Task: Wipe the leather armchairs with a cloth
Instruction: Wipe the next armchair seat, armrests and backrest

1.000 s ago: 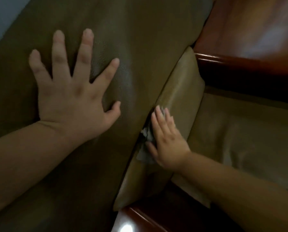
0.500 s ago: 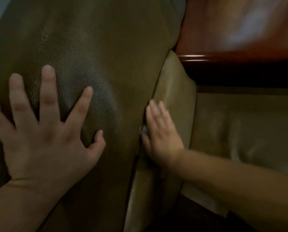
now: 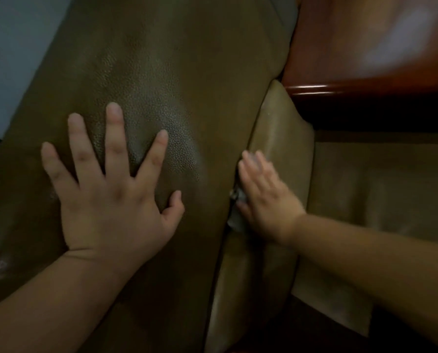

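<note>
Head view, sole camera. A large olive-brown leather cushion [image 3: 174,98] with a pebbled grain fills the upper and central part of the frame, running from the top edge down to the bottom centre. The left hand [image 3: 110,205] lies flat on it at centre left, palm down, fingers straight and spread wide apart, thumb out to the right; it grips nothing. Its forearm enters from the lower left corner. To the right of the cushion stands a lighter tan leather side panel [image 3: 281,138], and a narrow dark crevice runs between the two from mid-frame to the bottom edge. The right hand [image 3: 266,200] sits at this crevice, right of centre, fingers straight and held close together, pointing toward the top of the frame, slightly blurred. It presses a grey cloth [image 3: 235,207] against the side panel at the seam; only a small crumpled part of the cloth shows at the hand's left edge, the rest being hidden under the palm. Whether any finger curls round the cloth cannot be told. The right forearm enters from the lower right. A polished reddish wooden armrest [image 3: 365,54] occupies the upper right corner, with a bright glare patch. Below it, at mid right, lies a further tan leather surface [image 3: 381,184]. A pale wall [image 3: 16,54] shows at upper left.
</note>
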